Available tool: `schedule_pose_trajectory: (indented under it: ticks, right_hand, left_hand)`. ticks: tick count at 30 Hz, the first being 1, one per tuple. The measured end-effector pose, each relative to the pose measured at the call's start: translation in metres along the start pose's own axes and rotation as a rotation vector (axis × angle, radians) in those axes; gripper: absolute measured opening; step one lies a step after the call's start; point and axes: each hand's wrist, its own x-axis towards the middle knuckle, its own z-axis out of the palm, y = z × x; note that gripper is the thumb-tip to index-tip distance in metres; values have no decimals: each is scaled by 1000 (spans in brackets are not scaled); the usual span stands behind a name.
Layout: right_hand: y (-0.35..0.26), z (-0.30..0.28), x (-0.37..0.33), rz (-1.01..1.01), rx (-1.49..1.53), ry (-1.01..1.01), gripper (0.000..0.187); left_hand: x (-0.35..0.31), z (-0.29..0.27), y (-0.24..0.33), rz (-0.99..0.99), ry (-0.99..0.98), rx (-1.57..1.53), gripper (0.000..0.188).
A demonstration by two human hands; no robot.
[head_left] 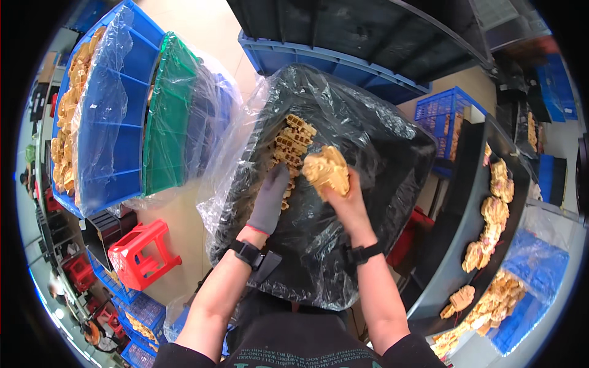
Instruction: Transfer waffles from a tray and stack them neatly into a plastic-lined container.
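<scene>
My right hand [345, 190], bare, is closed around a tan moulded piece [325, 168] and holds it above the bin. The piece is slightly blurred, and I cannot make out what it is. My left hand [273, 190], in a grey glove, reaches in with its fingers stretched out against a row of tan pieces [293, 140]. Those pieces have square hollows and lie stacked close together on the left side of a black bin [423, 144]. Clear plastic film [236, 153] lines the bin and hangs over its rim. Part of the row is hidden behind my left hand.
On the right, a black trough [429, 245] carries several tan pieces [494, 211]. Blue [110, 116] and green [169, 116] crates stand at left, near a red stool [144, 254]. A large black crate [368, 37] sits beyond the bin. More tan pieces [491, 300] lie at lower right.
</scene>
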Motion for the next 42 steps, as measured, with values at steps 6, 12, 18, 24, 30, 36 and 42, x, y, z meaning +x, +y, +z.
schedule_pose_trajectory:
  ticks: [6, 12, 18, 24, 30, 36, 42]
  right_hand:
    - [14, -24, 114, -109, -143, -64, 64]
    - [45, -47, 185, -206, -452, -68, 67]
    - [33, -33, 188, 221, 17, -279, 67]
    - [38, -36, 208, 288, -2, -239, 69]
    - [52, -12, 192, 3, 15, -171, 66]
    - [48, -1, 176, -472, -468, -54, 68]
    - [39, -2, 161, -709, -788, 55, 70]
  left_hand:
    - [81, 12, 8, 523, 129, 1624, 55]
    - [145, 13, 0, 576, 57, 2020, 65]
    - [148, -20, -10, 675, 103, 2041, 66]
    - [152, -19, -18, 662, 90, 2022, 58]
    - [151, -16, -14, 639, 123, 2035, 51]
    - [148, -7, -12, 607, 216, 1861, 59]
    - [178, 5, -21, 574, 260, 1999, 59]
